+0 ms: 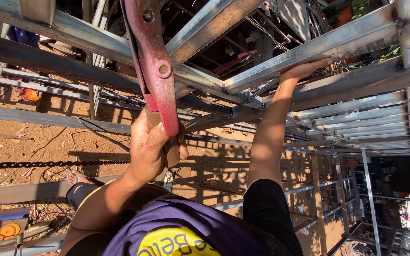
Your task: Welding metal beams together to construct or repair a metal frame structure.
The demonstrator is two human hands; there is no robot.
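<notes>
My left hand (149,150) is shut around the lower end of a long red metal hand tool (160,80) with two bolted arms, which rises to the top of the view. My right hand (303,69) reaches forward with the arm straight, its fingers hooked over a galvanised steel channel beam (352,38) of the frame. My purple shirt with a yellow patch (176,239) fills the bottom of the view.
Steel channels and rails (72,118) cross the view in all directions, some of them below me. On the sandy ground lie a dark chain (48,164), cables and an orange disc (8,231). A foot in a sandal (77,178) rests on a lower beam.
</notes>
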